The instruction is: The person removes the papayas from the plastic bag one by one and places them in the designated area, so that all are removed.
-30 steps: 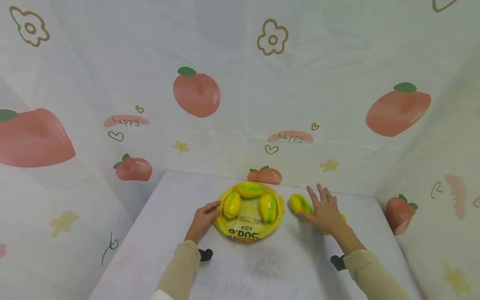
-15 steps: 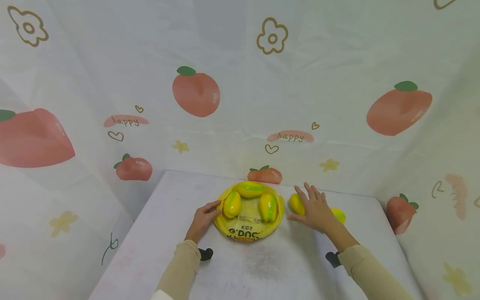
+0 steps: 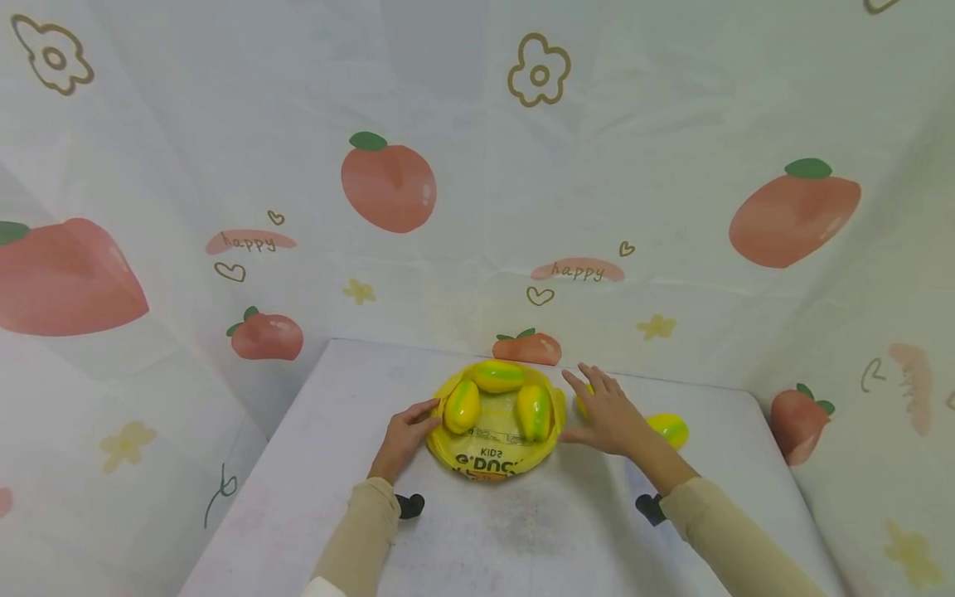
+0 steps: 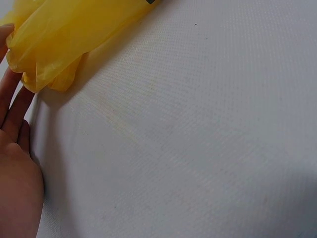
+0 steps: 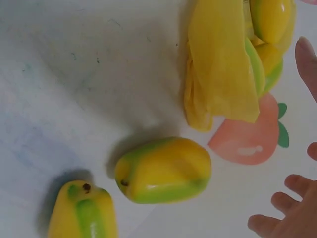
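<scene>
A yellow plastic bag (image 3: 496, 414) with printed letters lies spread with its rim rolled into a ring. Three yellow-green fruits that look like mangoes sit inside, one of them a left mango (image 3: 462, 407). My left hand (image 3: 403, 435) holds the bag's left rim; the left wrist view shows yellow film (image 4: 54, 39) between its thumb and fingers. To the right of the bag, my right hand (image 3: 608, 414) hovers with fingers spread, holding nothing. It partly hides a loose mango (image 5: 163, 171) in the head view. Another loose mango (image 3: 671, 430) lies by the right wrist.
The bag and fruits lie on a pale table (image 3: 522, 539) with grey smudges. Behind it hangs a white cloth backdrop (image 3: 477, 207) printed with peaches and flowers. Black straps (image 3: 651, 508) show at both wrists.
My right hand has moved left from over the two loose mangoes toward the bag, uncovering the right one. The left hand and bag have stayed in place.
</scene>
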A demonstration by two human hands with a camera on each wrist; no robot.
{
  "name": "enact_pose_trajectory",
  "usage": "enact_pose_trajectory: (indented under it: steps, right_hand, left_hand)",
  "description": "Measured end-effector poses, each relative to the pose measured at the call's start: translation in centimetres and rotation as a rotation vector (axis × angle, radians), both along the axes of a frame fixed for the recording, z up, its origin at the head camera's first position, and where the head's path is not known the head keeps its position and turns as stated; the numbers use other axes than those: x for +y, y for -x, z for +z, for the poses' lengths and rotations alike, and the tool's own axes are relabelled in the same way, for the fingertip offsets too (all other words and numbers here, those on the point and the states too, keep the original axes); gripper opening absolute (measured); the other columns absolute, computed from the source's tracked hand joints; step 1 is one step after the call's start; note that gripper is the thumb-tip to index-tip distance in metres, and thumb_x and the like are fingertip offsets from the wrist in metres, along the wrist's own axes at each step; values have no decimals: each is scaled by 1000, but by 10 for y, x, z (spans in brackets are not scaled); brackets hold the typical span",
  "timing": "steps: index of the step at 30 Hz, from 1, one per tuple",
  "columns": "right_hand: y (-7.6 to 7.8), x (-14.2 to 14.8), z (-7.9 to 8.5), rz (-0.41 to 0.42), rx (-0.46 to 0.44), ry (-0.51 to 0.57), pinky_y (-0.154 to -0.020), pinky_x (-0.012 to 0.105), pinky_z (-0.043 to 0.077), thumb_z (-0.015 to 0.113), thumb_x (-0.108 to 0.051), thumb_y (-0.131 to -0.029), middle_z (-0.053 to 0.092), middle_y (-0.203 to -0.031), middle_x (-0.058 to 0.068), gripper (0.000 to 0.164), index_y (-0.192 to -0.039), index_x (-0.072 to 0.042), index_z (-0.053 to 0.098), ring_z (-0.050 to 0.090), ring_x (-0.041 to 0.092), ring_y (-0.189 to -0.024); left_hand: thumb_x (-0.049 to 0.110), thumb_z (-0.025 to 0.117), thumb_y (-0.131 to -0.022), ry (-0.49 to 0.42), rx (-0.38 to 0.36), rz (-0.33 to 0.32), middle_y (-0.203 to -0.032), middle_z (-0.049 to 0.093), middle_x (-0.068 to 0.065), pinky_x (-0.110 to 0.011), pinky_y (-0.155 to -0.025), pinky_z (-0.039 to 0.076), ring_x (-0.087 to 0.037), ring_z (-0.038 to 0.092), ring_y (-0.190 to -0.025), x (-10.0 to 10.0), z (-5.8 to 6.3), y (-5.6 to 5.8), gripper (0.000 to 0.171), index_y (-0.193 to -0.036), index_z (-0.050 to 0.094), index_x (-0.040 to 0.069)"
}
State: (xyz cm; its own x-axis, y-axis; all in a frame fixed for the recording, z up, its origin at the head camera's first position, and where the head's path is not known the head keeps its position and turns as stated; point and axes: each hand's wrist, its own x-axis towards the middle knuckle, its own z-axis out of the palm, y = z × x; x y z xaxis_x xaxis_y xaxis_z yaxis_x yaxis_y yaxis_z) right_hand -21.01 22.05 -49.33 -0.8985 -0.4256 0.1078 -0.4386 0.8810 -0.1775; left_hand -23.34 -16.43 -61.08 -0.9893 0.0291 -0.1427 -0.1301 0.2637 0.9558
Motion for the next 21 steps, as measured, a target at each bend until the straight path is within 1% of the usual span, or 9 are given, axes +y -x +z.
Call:
enact_pose_trajectory:
  steps: [2,6,9,14,18,21]
  right_hand:
    - [2,-3,1,18,-2,-7,-117,68,38,84,-60,-74,34,-160,29,109,-158,-9,36,40,54,-142]
    - [7,-9,3,39,-28,-13,-117,66,39,85,-58,-73,34,-160,28,111,-158,-9,34,40,52,-143]
    - [10,-13,1,50,-45,-8,-114,66,42,86,-57,-73,34,-160,27,111,-158,-11,34,41,50,-143]
    - [14,-21,-2,85,-52,1,-109,66,47,90,-51,-71,35,-159,26,110,-157,-11,35,43,48,-141]
    - [17,-28,-1,111,-82,10,-110,66,47,92,-47,-70,35,-160,25,110,-157,-11,35,42,48,-142]
    - [20,-32,0,129,-98,36,-111,65,47,93,-45,-69,36,-159,26,112,-157,-9,36,42,49,-142]
  left_hand:
    - [27,73,-93,7,-4,4,-148,60,-6,-50,-128,30,-31,43,-150,0,1,0,41,-133,69,21]
    - [25,74,-92,-16,6,2,-148,60,-7,-49,-129,30,-30,42,-150,0,-1,0,41,-133,69,18]
    - [25,74,-92,-31,14,-3,-148,60,-9,-49,-128,30,-31,42,-150,1,-1,0,43,-133,69,15]
    - [24,74,-93,-29,16,-3,-148,60,-10,-50,-128,31,-32,43,-150,2,1,-1,43,-134,68,14]
    - [24,74,-93,-17,21,-1,-148,60,-10,-51,-128,31,-32,43,-149,2,2,-1,43,-134,68,14]
    - [25,75,-92,-17,17,-3,-148,60,-10,-50,-128,31,-32,42,-150,2,1,-1,43,-134,68,15]
